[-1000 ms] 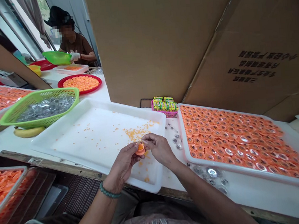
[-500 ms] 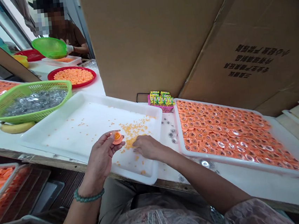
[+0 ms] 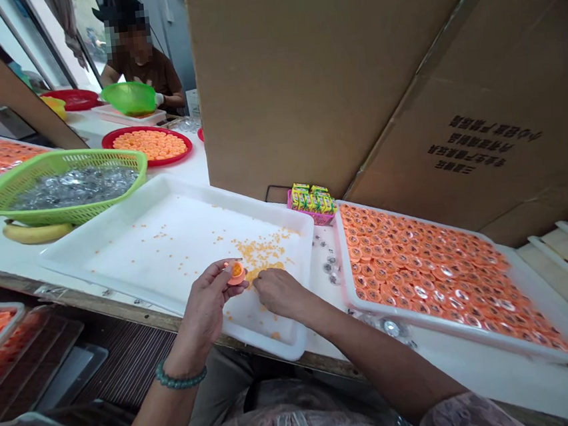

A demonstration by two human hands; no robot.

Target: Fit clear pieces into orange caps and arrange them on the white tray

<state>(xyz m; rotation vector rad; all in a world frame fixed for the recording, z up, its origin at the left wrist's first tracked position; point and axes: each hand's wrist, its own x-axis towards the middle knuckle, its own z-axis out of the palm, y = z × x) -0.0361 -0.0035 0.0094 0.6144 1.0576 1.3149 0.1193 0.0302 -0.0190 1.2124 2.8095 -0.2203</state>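
Between the thumb and fingers of my left hand point(image 3: 207, 301) is a small round orange plastic cup point(image 3: 237, 273) with a flared rim, tilted toward me. Its inside looks a deeper yellow-orange. My right hand point(image 3: 279, 292) is closed, fingertips down beside the cup, over a scatter of tiny yellow-orange pieces point(image 3: 260, 252). What its fingers pinch, if anything, is hidden. Both hands are over the right part of a large white tray point(image 3: 139, 274), where the pieces lie thickest; a few are strewn farther left.
To the right stands a white tray point(image 3: 343, 261) filled with orange round parts, with small clear domes point(image 3: 330, 269) beside it. A pink basket point(image 3: 322, 218) of small yellow-green packets touches the cardboard point(image 3: 312, 90). Leftward are a green basket point(image 3: 63, 213), a banana point(image 3: 37, 231) and a co-worker point(image 3: 149, 68).
The view has shifted slightly. My right hand has come closer to the orange cup, which stays in my left hand. The co-worker's green bowl has tipped and lowered over a tray.
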